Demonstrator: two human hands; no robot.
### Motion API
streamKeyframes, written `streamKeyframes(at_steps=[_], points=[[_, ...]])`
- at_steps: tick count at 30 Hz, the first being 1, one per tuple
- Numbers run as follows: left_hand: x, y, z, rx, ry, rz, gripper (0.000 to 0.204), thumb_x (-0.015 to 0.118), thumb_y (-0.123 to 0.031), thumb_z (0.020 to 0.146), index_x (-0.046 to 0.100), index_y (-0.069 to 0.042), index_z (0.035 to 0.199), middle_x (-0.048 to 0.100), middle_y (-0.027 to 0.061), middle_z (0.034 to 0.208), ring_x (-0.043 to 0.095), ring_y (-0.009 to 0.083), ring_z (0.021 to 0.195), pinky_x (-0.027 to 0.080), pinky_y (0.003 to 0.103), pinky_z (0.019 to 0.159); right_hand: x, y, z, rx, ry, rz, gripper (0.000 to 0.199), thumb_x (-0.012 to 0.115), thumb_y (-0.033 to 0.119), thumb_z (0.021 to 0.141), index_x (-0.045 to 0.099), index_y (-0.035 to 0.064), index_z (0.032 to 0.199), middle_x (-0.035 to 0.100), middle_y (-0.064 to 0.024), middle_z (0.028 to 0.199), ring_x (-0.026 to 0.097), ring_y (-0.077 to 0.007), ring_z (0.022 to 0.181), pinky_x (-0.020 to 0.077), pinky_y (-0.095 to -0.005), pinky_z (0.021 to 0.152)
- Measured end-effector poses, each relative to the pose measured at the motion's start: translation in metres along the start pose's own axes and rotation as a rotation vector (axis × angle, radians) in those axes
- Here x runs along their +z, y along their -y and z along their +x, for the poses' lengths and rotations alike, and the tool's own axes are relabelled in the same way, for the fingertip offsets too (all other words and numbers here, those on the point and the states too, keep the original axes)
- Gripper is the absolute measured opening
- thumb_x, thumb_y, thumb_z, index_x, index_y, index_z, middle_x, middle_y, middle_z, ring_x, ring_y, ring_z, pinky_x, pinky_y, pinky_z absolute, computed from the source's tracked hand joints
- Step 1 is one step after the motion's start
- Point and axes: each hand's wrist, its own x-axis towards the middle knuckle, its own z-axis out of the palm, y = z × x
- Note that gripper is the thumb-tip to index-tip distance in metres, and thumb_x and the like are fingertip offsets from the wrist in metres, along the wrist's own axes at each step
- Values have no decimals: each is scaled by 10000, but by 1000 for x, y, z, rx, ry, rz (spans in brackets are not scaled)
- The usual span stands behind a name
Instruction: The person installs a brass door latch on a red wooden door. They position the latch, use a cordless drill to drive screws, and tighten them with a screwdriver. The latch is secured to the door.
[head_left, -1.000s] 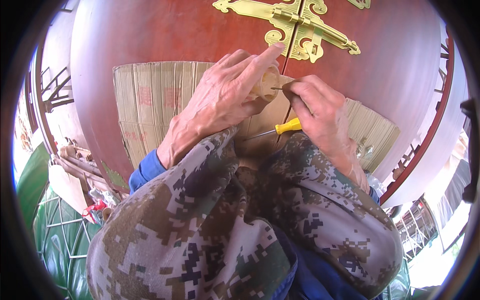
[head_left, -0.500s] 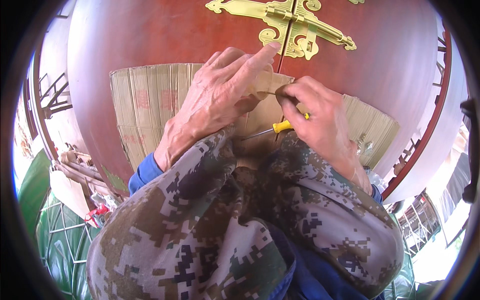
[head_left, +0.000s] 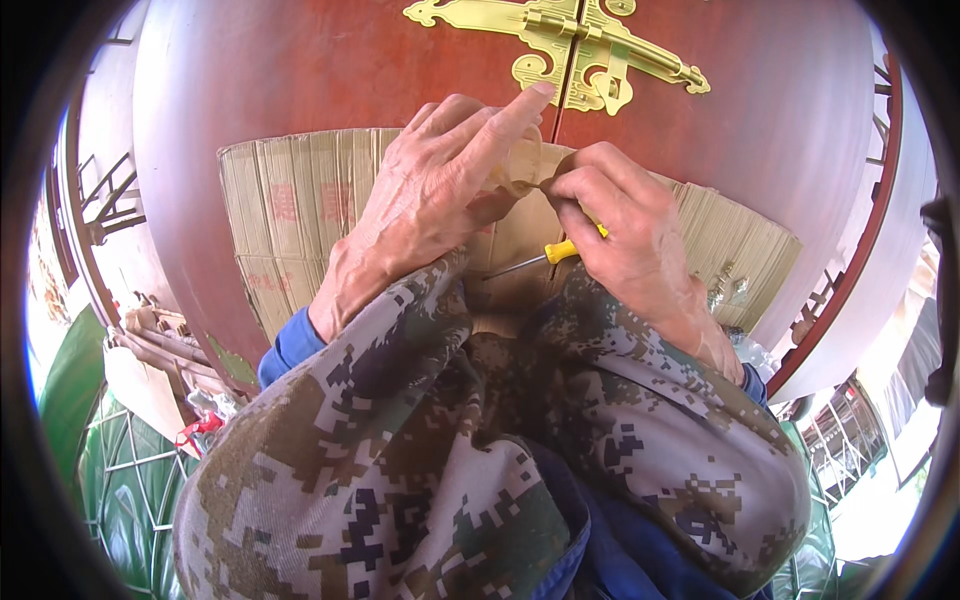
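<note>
My left hand (head_left: 432, 178) holds a translucent yellowish ring that looks like a roll of clear tape (head_left: 530, 158), its index finger stretched out beside it toward the door. Against the ring's lower right side, the thumb and fingers of my right hand (head_left: 628, 205) are pinched on a thin, twisted strip that seems to come off it. Below the hands a screwdriver (head_left: 560, 251) with a yellow handle lies over the flattened cardboard (head_left: 292, 190), its tip pointing left. The handle's far end reaches behind my right thumb; whether they touch, I cannot tell.
Upright ahead stand red double doors (head_left: 760, 110) with an ornate gold latch (head_left: 600, 50) across their seam. Small clear plastic packets (head_left: 728, 285) rest on the cardboard's right part. My camouflage-covered knees (head_left: 360, 430) rise close below the hands. Green sheeting (head_left: 130, 500) lies at far left.
My right hand has shifted slightly left and down, closer to the ring, and the ring shows more openly between the hands. The left hand and screwdriver stay about where they were.
</note>
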Motion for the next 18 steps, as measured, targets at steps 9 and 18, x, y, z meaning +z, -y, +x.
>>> streamKeyframes(at_steps=[9,18], points=[[0,0,0,-9,1,-1,968,858,-10,689,450,-80,1564,717,52,1252,649,289,1052,530,425,967,1,-2,1,30,-86,101,182,770,-46,814,675,33,948,648,-81,950,680,-272,805,561,-372,691],[-1,-1,2,5,13,-4,981,861,-21,678,450,-90,1565,717,49,1253,648,288,1072,532,426,965,-4,-2,2,122,36,83,109,729,1,881,701,20,984,682,-94,917,698,-270,788,562,-367,703]])
